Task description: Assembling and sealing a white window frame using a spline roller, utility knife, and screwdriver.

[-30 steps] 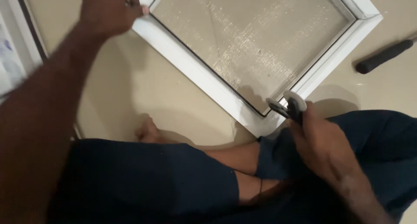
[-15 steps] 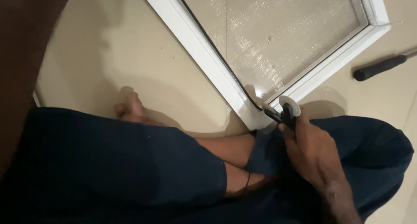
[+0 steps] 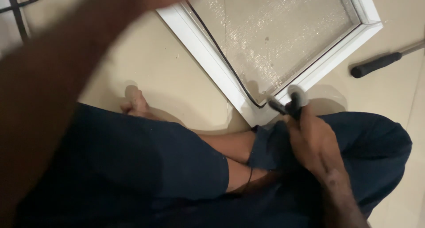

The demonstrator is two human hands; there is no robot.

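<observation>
Honestly a lot of this shot is hard to read. Our left arm (image 3: 57, 91) sweeps across the whole left side as one big blur, and the left hand itself runs off the top edge, so we can't tell whether its fingers are clenched or loose or touching anything. The right hand (image 3: 312, 137) is much clearer: its fingers are wrapped tight around the dark handle of a spline roller (image 3: 290, 103), the little grey wheel sitting right at the near corner of the white window screen frame (image 3: 208, 60), where it meets the mesh. That frame lies flat on the beige tile floor (image 3: 146, 73), and its far side is cut off by the top of the picture. The grey screen mesh (image 3: 274, 38) fills the frame, and a thin black spline cord (image 3: 226, 60) runs along the inner edge down toward the roller; where it ends under the wheel is too shadowy to make out. We're sitting cross-legged in dark blue shorts (image 3: 146, 166), one bare foot (image 3: 135, 102) poking out on the floor. Off to the right a black-handled tool (image 3: 376, 65) lies on the tiles, its working end cut off by the edge. A bit of black cable (image 3: 17, 11) shows top left.
</observation>
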